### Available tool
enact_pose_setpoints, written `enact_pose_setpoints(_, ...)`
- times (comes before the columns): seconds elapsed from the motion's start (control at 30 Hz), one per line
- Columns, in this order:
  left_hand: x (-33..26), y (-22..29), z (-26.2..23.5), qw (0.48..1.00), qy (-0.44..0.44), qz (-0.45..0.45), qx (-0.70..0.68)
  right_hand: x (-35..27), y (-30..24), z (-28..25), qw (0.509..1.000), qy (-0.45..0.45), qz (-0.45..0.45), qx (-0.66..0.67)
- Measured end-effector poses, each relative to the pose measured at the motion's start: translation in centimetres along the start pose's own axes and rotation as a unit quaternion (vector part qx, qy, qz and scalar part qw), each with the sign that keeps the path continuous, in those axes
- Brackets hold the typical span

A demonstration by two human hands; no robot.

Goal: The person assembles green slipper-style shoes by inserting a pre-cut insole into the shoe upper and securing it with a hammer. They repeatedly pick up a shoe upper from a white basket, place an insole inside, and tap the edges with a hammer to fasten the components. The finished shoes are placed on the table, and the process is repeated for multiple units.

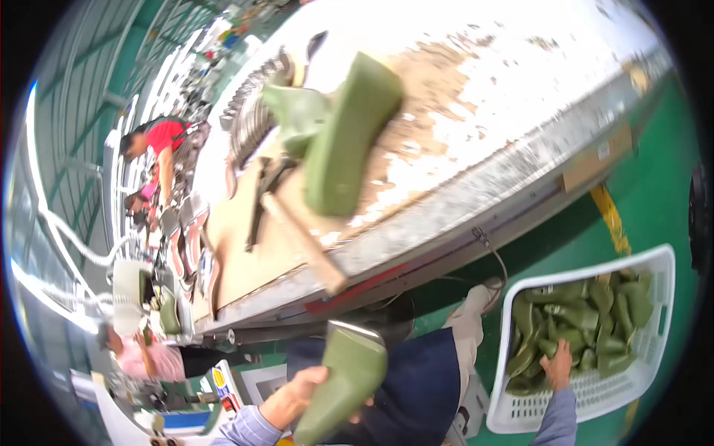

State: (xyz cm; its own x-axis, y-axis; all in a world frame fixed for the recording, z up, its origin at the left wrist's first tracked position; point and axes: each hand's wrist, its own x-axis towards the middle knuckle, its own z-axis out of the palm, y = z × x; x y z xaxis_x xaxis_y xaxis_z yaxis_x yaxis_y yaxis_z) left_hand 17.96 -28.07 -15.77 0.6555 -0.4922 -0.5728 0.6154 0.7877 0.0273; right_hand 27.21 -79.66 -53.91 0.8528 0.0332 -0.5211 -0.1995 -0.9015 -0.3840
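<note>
My left hand (303, 392) grips an olive-green moulded shoe piece (343, 380) low in the view, in front of my dark apron. My right hand (558, 364) reaches down into a white slatted basket (660, 327) on the floor at the lower right. Its fingers are spread over the pile of matching green pieces (595, 323) and I see nothing lifted. Two more green pieces (348, 137) lie on the worn workbench (476, 97) above. A wooden-handled hammer (305, 247) lies beside them.
The bench edge (446, 215) runs diagonally across the view, with a cardboard box (596, 160) under it. The floor is green with a yellow line (610, 215). At the left are racks of shoe parts (249, 111) and other workers, one in red (165, 137), one in pink (152, 358).
</note>
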Motion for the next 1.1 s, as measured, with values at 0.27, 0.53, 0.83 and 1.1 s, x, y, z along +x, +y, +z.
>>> enact_pose_setpoints(0.27,-9.9,7.2,10.2,0.879,0.148,0.445,0.09,-11.2,-4.9,-7.6,0.674,0.32,0.05,0.664)
enact_pose_setpoints(0.53,-17.6,4.1,2.3,0.89,0.111,0.442,-0.025,-17.6,-39.5,-21.8,0.671,0.29,-0.282,0.622)
enact_pose_setpoints(0.83,-25.4,-0.2,-0.8,0.824,-0.014,0.543,-0.159,-22.6,-64.3,-18.2,0.717,0.398,-0.548,0.169)
enact_pose_setpoints(1.1,-28.2,6.2,-2.2,0.647,0.043,0.751,0.13,-37.5,-69.2,-10.5,0.636,-0.299,-0.657,0.273)
